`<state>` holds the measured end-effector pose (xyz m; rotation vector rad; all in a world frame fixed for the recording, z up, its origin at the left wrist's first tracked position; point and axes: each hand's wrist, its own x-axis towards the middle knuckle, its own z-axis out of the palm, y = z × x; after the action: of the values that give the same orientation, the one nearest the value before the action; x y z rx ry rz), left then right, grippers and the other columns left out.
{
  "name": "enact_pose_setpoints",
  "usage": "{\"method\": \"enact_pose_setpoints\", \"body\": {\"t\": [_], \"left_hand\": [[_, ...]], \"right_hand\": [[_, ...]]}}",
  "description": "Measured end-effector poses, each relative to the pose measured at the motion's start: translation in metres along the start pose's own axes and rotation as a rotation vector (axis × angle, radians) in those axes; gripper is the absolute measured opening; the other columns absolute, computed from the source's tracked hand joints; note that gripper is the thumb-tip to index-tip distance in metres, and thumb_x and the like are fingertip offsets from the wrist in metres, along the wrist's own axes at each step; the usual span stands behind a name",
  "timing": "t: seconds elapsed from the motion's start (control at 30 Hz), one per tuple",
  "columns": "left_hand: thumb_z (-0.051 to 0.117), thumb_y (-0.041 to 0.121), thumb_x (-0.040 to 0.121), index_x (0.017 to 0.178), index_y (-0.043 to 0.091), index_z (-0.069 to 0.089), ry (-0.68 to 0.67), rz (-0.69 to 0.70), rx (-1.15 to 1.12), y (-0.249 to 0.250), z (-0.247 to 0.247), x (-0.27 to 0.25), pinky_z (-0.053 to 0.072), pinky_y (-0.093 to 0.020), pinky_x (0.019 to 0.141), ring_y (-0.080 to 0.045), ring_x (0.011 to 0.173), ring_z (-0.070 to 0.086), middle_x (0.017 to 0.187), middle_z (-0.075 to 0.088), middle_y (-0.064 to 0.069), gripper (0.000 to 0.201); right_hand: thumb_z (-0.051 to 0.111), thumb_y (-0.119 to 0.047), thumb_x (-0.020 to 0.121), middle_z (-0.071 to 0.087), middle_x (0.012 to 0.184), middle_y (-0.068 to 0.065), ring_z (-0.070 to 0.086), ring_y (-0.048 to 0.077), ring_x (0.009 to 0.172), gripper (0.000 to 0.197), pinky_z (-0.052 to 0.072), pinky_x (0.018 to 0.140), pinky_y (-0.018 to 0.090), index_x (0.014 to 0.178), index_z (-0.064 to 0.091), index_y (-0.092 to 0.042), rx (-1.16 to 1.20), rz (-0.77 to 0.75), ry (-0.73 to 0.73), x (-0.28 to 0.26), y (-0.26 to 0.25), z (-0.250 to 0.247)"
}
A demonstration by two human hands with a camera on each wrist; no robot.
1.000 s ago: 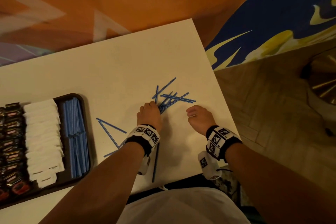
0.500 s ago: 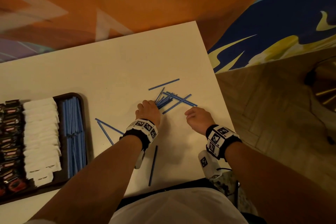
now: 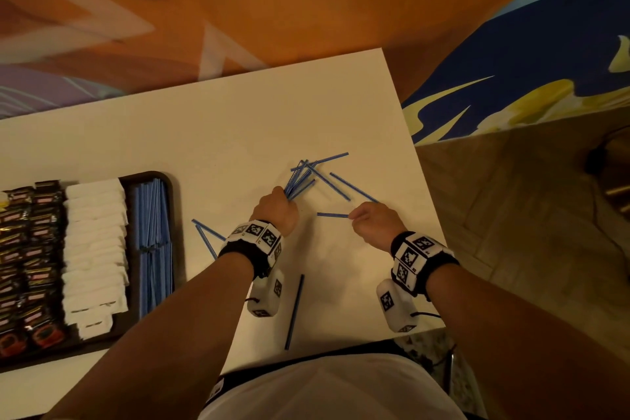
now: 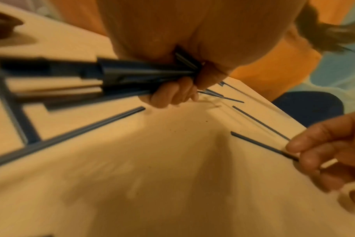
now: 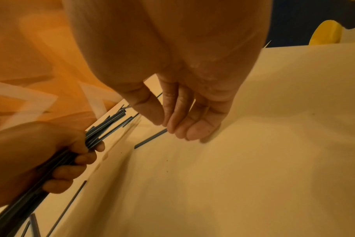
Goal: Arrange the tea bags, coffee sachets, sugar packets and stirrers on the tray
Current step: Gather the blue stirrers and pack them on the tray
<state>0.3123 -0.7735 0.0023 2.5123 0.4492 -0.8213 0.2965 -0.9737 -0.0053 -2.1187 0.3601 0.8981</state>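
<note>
Clenched in the left hand (image 3: pixel 276 206), a stirrer bundle (image 3: pixel 300 177) now rises off the table (image 3: pixel 218 133) near its right edge; the right hand (image 3: pixel 373 218) apparently pinches another stirrer (image 3: pixel 332 215), tray (image 3: pixel 170 181) delivery next.

The person is wearing a white top (image 3: pixel 327 389) and going bare-armed, with no sleeves showing. A black wristband (image 3: pixel 250 251) tiled with white black-patterned marker squares is circling the left wrist, its twin (image 3: pixel 421 257) the right. Under each wrist a white camera block (image 3: pixel 266 297) (image 3: pixel 397 309) bearing similar markers is hanging, thin black cables trailing.
</note>
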Motion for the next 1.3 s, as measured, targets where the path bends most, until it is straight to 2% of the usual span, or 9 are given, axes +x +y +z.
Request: {"method": "enact_pose_setpoints", "body": {"t": [0.23, 0.37, 0.5, 0.6, 0.73, 0.83, 0.97, 1.17, 1.3], "left_hand": [[0.045, 0.036, 0.098, 0.079, 0.009, 0.054, 0.057, 0.036, -0.148, 0.001, -0.004, -0.004, 0.036, -0.03, 0.066, -0.025, 0.073, 0.051, 0.068, 0.051, -0.002, 0.035], [0.044, 0.04, 0.099, 0.062, 0.015, 0.044, 0.042, 0.064, -0.14, 0.001, -0.012, -0.008, 0.033, -0.028, 0.059, -0.02, 0.062, 0.048, 0.061, 0.047, 0.0, 0.044], [0.052, 0.037, 0.095, 0.059, 0.016, 0.046, 0.036, 0.045, -0.198, 0.0, -0.019, -0.014, 0.031, -0.025, 0.048, -0.013, 0.053, 0.044, 0.058, 0.047, -0.002, 0.042], [0.055, 0.036, 0.094, 0.056, 0.015, 0.042, 0.038, 0.082, -0.223, -0.001, -0.024, -0.021, 0.03, -0.026, 0.049, -0.015, 0.052, 0.042, 0.056, 0.044, -0.002, 0.046], [0.061, 0.033, 0.091, 0.052, 0.016, 0.036, 0.051, 0.176, -0.325, 0.006, -0.033, -0.032, 0.027, -0.027, 0.049, -0.014, 0.048, 0.036, 0.05, 0.039, 0.0, 0.049], [0.064, 0.026, 0.089, 0.054, 0.015, 0.032, 0.03, 0.269, -0.443, 0.02, -0.04, -0.038, 0.023, -0.028, 0.049, -0.014, 0.045, 0.029, 0.049, 0.033, 0.0, 0.049], [0.064, 0.019, 0.089, 0.055, 0.014, 0.033, 0.014, 0.31, -0.564, 0.032, -0.054, -0.044, 0.024, -0.03, 0.051, -0.016, 0.045, 0.028, 0.049, 0.033, -0.002, 0.046], [0.057, 0.007, 0.089, 0.056, 0.013, 0.037, 0.009, 0.274, -0.787, 0.047, -0.072, -0.056, 0.023, -0.021, 0.043, -0.015, 0.036, 0.028, 0.049, 0.037, -0.006, 0.039], [0.053, 0.01, 0.092, 0.055, 0.016, 0.031, 0.039, 0.256, -0.997, 0.053, -0.087, -0.065, 0.018, -0.018, 0.041, -0.012, 0.033, 0.021, 0.043, 0.03, -0.002, 0.044]], "right_hand": [[0.055, -0.01, 0.087, 0.059, 0.086, -0.009, 0.056, 0.015, 0.089, 0.018, 0.05, 0.089, 0.03, 0.092, 0.066, -0.023, -0.045, -0.063, -0.055, -0.002, -0.017, -0.001], [0.056, -0.012, 0.086, 0.063, 0.085, -0.008, 0.061, 0.018, 0.095, 0.017, 0.051, 0.09, 0.031, 0.085, 0.066, -0.026, -0.05, -0.135, 0.017, -0.004, -0.045, -0.013], [0.053, -0.016, 0.087, 0.07, 0.097, -0.001, 0.06, 0.025, 0.104, 0.017, 0.046, 0.096, 0.036, 0.081, 0.066, -0.024, -0.056, -0.251, 0.204, -0.005, -0.072, -0.022], [0.053, -0.016, 0.093, 0.066, 0.101, -0.001, 0.058, 0.021, 0.107, 0.013, 0.045, 0.09, 0.027, 0.097, 0.065, -0.02, 0.017, -0.382, 0.331, -0.01, -0.091, -0.026], [0.043, -0.031, 0.101, 0.054, 0.137, 0.003, 0.048, 0.02, 0.126, 0.036, 0.037, 0.108, 0.033, 0.13, 0.055, -0.014, -0.018, -0.535, 0.281, -0.021, -0.125, -0.025], [0.036, -0.031, 0.103, 0.062, 0.126, 0.005, 0.054, 0.022, 0.116, 0.037, 0.039, 0.098, 0.027, 0.123, 0.061, -0.013, -0.182, -0.58, 0.15, -0.034, -0.144, -0.021], [0.039, -0.022, 0.1, 0.068, 0.107, 0.008, 0.06, 0.026, 0.102, 0.03, 0.047, 0.091, 0.037, 0.114, 0.064, -0.013, -0.315, -0.643, 0.256, -0.043, -0.165, -0.025], [0.044, -0.008, 0.094, 0.06, 0.125, 0.006, 0.054, 0.021, 0.117, 0.033, 0.042, 0.102, 0.029, 0.123, 0.06, -0.013, -0.346, -0.779, 0.311, -0.053, -0.187, -0.038], [0.052, -0.024, 0.096, 0.042, 0.144, 0.005, 0.04, 0.019, 0.133, 0.032, 0.03, 0.109, 0.026, 0.126, 0.058, -0.013, -0.199, -0.873, 0.43, -0.06, -0.195, -0.046]]}}
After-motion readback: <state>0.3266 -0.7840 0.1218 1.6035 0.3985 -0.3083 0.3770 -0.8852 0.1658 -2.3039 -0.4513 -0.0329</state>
